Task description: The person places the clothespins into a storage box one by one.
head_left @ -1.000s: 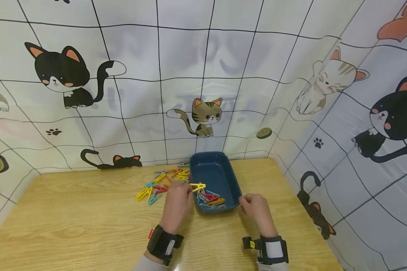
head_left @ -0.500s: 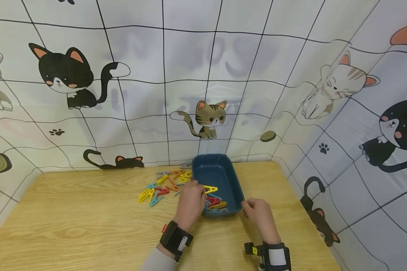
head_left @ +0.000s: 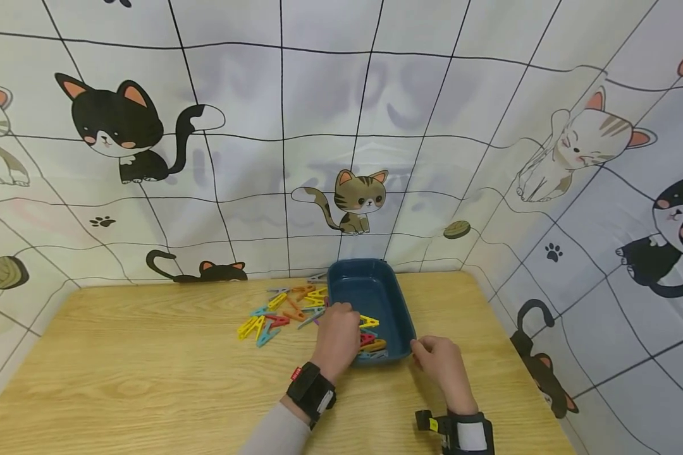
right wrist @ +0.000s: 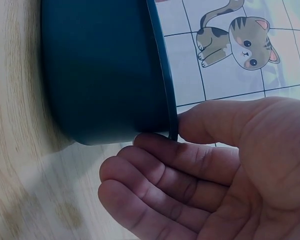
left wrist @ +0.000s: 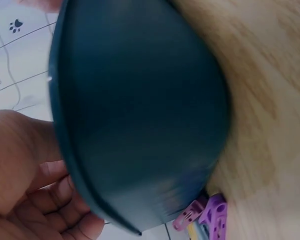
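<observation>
Yellow clothespin [head_left: 369,321]: right of centre in the lower half of the head view, over or in the near half of the blue tray [head_left: 370,291]; your step in hand looks like placing it there.
Left hand [head_left: 337,333]: your fingers are curled over the tray's left side and appear to pinch that clothespin; the tips are hidden, so the exact contact cannot be told.
Right hand [head_left: 439,365]: your thumb and forefinger pinch the rim at the tray's near right corner, the other fingers bent beneath; this seems meant to steady it.
Release: calls, I judge, for you to part the left fingertips low over the tray while your right pinch keeps the rim from shifting.
Pins inside [head_left: 375,345]: red, orange-brown and bluish ones gather at the tray's near end, partly hidden by your left hand.
Loose pile [head_left: 279,320]: yellow, red, orange and blue pins lie on the table [head_left: 148,366], left of the tray in the lower middle of the frame.
Purple pin [left wrist: 216,217]: bottom of the left wrist view, near the tray's wall; touching or not, you cannot tell.
Obstacles: the tray's left wall stands between you lifting from the pile and dropping inside; the cat-print sheet [head_left: 233,95] rises close behind the far end.
</observation>
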A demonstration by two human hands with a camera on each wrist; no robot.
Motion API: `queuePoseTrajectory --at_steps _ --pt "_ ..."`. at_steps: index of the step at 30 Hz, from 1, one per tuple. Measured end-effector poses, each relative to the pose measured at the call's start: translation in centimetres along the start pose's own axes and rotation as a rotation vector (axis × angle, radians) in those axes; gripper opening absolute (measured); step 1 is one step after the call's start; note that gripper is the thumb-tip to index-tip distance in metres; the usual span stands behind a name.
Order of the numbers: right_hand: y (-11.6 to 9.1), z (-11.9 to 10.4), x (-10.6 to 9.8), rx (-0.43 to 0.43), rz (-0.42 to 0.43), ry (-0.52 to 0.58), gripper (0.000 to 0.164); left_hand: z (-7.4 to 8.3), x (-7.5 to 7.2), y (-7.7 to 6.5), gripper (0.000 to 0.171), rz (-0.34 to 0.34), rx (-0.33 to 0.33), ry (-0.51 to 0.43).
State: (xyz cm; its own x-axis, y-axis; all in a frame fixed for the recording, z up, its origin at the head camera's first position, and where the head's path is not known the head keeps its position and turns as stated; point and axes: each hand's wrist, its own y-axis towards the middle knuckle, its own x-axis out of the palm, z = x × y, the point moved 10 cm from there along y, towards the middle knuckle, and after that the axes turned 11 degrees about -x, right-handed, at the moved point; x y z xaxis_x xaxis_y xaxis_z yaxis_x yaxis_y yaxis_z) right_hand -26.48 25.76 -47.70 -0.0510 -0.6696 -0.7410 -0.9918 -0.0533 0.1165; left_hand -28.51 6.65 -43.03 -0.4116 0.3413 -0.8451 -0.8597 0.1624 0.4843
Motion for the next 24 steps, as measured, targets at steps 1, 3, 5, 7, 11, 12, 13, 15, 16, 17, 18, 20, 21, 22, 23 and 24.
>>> queuePoseTrajectory --at_steps 1,3,5,7,11,12,13,15,16,17,18,20,21,22,23,24 --pt "0.0 0.0 0.0 0.001 -0.001 0.000 0.027 0.1 0.2 0.0 0.027 -0.004 0.005 0.009" --pt "0.0 0.0 0.1 0.005 -0.001 0.001 0.027 0.2 0.5 0.0 0.026 -0.013 0.015 0.013" --pt "0.0 0.0 0.1 0.008 -0.001 0.005 0.028 0.3 0.8 0.0 0.024 -0.021 0.027 0.010" --pt "0.0 0.0 0.1 0.011 -0.002 0.006 0.029 0.4 0.9 0.0 0.025 -0.025 0.038 0.002" --pt "0.0 -0.1 0.1 0.007 -0.009 0.006 0.031 0.0 0.2 -0.1 0.025 -0.010 0.032 -0.017" --pt "0.0 -0.1 0.1 0.008 -0.012 0.004 0.031 -0.2 -0.2 -0.1 0.026 -0.004 0.017 -0.038" --pt "0.0 -0.1 0.1 0.005 -0.014 0.002 0.031 -0.5 -0.5 -0.2 0.025 0.003 0.003 -0.062" --pt "0.0 -0.1 0.2 0.007 -0.019 0.000 0.030 -1.3 -1.4 -0.3 0.023 0.024 -0.033 -0.126" --pt "0.0 -0.1 0.2 0.008 -0.020 0.001 0.030 -1.7 -1.8 -0.5 0.023 0.027 -0.052 -0.161" --pt "0.0 0.0 0.2 0.014 -0.021 0.001 0.030 -2.2 -2.2 -0.6 0.022 0.029 -0.073 -0.196" --pt "0.0 0.0 0.2 0.014 -0.022 0.004 0.030 -2.7 -2.6 -0.7 0.022 0.035 -0.093 -0.226" --pt "0.0 0.0 0.2 0.016 -0.025 0.009 0.030 -3.7 -3.3 -1.0 0.019 0.040 -0.125 -0.250" --pt "0.0 0.0 0.2 0.016 -0.026 0.010 0.030 -4.2 -3.7 -1.1 0.019 0.041 -0.142 -0.257" --pt "0.0 0.0 0.2 0.016 -0.026 0.010 0.030 -4.6 -4.0 -1.3 0.018 0.040 -0.156 -0.260" --pt "0.1 0.0 0.2 0.014 -0.028 0.008 0.030 -5.1 -4.4 -1.4 0.016 0.048 -0.166 -0.258" --pt "0.1 -0.1 0.2 0.008 -0.027 0.007 0.030 -5.6 -4.7 -1.5 0.016 0.056 -0.175 -0.254"
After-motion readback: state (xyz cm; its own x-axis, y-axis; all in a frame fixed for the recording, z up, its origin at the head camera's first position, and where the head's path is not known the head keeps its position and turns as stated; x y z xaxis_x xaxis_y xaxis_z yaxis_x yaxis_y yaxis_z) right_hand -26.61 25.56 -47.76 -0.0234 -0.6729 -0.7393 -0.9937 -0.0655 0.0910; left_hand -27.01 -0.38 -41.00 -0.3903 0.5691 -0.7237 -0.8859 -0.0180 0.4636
